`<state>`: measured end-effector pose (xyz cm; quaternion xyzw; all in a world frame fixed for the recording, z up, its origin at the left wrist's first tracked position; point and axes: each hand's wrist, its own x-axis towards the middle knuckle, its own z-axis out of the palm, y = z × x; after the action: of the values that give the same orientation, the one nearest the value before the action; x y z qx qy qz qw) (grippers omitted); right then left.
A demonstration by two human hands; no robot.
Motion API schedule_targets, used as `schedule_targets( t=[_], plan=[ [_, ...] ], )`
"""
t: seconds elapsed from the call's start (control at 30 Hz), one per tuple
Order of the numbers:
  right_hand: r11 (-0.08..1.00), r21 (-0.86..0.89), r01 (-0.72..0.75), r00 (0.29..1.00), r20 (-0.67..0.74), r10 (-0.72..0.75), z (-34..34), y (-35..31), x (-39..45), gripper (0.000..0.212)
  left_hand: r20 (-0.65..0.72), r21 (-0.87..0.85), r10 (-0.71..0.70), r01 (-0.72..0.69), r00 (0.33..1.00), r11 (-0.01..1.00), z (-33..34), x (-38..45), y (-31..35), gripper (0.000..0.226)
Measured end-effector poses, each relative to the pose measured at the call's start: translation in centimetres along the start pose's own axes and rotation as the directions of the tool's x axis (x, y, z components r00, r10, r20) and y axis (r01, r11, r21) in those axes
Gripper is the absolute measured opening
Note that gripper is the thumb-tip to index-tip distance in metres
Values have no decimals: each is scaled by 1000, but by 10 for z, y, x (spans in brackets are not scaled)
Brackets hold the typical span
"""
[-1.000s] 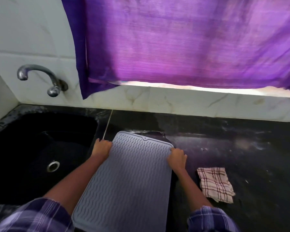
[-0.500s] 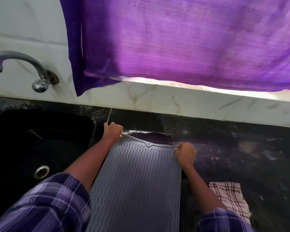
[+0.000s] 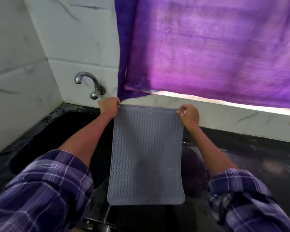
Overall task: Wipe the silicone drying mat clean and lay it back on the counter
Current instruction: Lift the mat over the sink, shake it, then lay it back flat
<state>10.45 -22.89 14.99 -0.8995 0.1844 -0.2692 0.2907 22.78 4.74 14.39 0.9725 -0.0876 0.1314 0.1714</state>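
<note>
Your left hand and right hand each pinch a top corner of the grey ribbed silicone mat; it hangs lengthwise below them, above the black worktop.

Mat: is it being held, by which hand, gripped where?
Both. The left hand pinches the grey silicone mat at its top left corner, the right hand its top right corner; it hangs lifted.

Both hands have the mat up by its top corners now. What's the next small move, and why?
Probably swing the mat rightward and lower it flat onto the counter. The left hand and right hand pinch its top corners, it hangs free partly over the sink, and the dark counter lies to its right.
</note>
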Motion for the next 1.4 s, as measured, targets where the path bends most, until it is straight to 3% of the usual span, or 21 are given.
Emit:
schedule_targets(
  t=[0.13,0.33,0.47,0.63,0.7,0.83,0.97,1.13,1.4],
  plan=[
    [972,171,159,985,-101,-143,17,-95,11,12,-197,-90,-178,163,964,982,-86,-1,-58,25],
    [898,334,287,953,-194,-232,30,-217,27,14,-441,-70,-188,175,877,982,-214,4,-118,28],
    [873,367,321,945,-180,-272,50,-267,35,14,-493,-58,-208,207,845,977,-247,1,-157,25],
    [855,374,359,933,-156,-324,90,-305,37,10,-530,-100,-250,233,810,967,-238,1,-201,25],
    [882,314,350,935,-69,-347,110,-309,37,11,-498,-109,-292,275,817,955,-223,1,-214,26],
    [906,273,323,936,47,-348,146,-298,30,11,-496,-267,-433,342,753,901,-188,-6,-239,26],
    [927,237,292,935,131,-328,173,-280,12,13,-404,-228,-444,382,800,896,-162,-15,-260,29],
    [917,250,310,938,79,-338,175,-278,4,11,-412,-308,-494,393,766,867,-156,-15,-266,20],
    [932,278,234,958,101,-270,164,-258,2,10,-360,-169,-330,287,873,943,-155,-16,-263,29]
  ],
)
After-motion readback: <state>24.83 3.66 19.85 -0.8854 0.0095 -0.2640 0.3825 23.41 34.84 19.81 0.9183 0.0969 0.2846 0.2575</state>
